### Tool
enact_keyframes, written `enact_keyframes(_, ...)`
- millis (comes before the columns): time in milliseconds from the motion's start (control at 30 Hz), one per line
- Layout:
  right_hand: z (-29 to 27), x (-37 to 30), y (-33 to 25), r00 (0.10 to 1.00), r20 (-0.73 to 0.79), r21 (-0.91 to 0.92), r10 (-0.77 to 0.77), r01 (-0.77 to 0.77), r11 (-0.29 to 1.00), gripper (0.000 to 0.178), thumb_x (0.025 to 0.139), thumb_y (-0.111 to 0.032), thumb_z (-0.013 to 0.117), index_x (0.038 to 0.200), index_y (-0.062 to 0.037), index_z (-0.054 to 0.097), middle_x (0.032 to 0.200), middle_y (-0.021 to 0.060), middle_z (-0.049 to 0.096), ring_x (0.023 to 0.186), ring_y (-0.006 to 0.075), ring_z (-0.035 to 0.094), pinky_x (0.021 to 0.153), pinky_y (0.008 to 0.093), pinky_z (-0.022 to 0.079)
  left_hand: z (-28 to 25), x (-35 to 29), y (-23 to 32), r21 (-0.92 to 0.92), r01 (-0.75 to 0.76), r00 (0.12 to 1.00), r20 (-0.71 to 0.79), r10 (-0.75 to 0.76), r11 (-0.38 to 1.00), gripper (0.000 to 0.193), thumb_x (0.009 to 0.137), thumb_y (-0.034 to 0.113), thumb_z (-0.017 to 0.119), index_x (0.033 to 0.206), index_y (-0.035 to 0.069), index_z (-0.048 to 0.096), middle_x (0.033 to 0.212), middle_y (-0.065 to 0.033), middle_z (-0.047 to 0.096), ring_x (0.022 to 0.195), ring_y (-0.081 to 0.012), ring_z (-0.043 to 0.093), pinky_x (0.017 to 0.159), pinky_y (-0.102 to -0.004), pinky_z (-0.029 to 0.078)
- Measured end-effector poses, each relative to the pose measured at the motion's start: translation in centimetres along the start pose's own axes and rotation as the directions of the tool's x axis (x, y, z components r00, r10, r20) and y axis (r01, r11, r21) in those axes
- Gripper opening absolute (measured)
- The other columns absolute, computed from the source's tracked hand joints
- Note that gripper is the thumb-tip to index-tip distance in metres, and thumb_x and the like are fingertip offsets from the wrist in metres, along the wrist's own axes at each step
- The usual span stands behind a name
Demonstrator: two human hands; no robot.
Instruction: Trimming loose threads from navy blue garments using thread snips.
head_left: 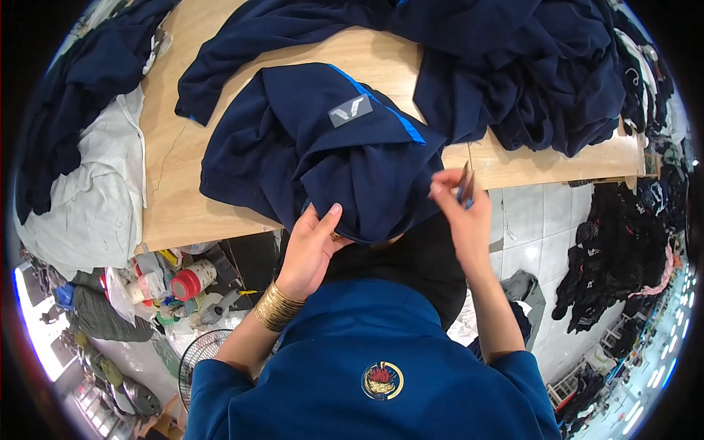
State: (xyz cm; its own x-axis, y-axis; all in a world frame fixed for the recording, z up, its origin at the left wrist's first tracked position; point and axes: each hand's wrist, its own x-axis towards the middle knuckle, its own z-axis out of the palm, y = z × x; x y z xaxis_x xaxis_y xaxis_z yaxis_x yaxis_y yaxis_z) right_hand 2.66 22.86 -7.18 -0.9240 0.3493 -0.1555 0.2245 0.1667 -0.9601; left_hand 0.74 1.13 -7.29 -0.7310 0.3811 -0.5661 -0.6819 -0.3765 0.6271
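Garment (pixel 271 147) lies between white cloth (pixel 95 194) and navy heap (pixel 535 81).

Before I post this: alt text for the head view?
A person's left hand holds the near edge of a navy garment on a wooden table; the right hand, beside the garment, holds snips. More navy cloth lies beyond, white cloth at left.
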Motion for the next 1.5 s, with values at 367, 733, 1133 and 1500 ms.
enact_keyframes(367,2.9,4.4,-1.8,0.988,0.146,0.125,-0.043,0.025,0.992,0.019,0.078,-0.014,0.069,0.088,-0.0018,0.059,0.072,-0.0025,0.052,0.066,0.0047,0.045,0.059,0.0206,0.037,2.7,1.1,8.9,0.769,-0.622,0.751,0.532,0.392,0.148,0.04,0.081,0.01,0.061,0.12,0.004,0.052,0.123,-0.0094,0.054,0.11,-0.0192,0.055,0.087,-0.0309,0.045)
enact_keyframes(733,1.1,2.3,-7.3,0.906,0.393,0.387,0.158,-0.319,0.865,0.019,0.077,-0.014,0.071,0.092,-0.0065,0.061,0.066,-0.0063,0.052,0.051,-0.0005,0.037,0.044,0.0172,0.023,3.3,2.7,11.8,0.687,-0.603,0.793,0.571,0.212,0.405,0.018,0.084,0.012,0.061,0.097,0.0,0.063,0.084,-0.0025,0.063,0.078,-0.0088,0.057,0.082,-0.0266,0.04)
enact_keyframes(1133,2.5,2.2,-9.9,0.885,0.463,0.248,-0.043,-0.082,0.965,0.011,0.08,-0.012,0.068,0.085,-0.0032,0.064,0.072,-0.0037,0.056,0.065,0.0035,0.048,0.06,0.0184,0.037,3.4,-0.3,10.8,0.6,-0.359,0.907,0.406,0.115,0.715,0.02,0.088,0.02,0.061,0.091,0.001,0.062,0.076,0.005,0.057,0.07,-0.0002,0.047,0.063,-0.0177,0.039)
enact_keyframes(1500,1.8,0.1,-9.2,0.884,0.174,-0.212,-0.433,0.464,0.86,0.028,0.075,-0.017,0.07,0.099,-0.0067,0.059,0.083,0.007,0.058,0.068,0.0196,0.054,0.062,0.0267,0.041,3.0,-1.2,9.7,0.317,-0.124,0.969,0.242,0.047,0.94,0.019,0.086,0.015,0.062,0.095,0.0,0.065,0.085,0.0,0.065,0.077,-0.0022,0.058,0.069,-0.0161,0.045)
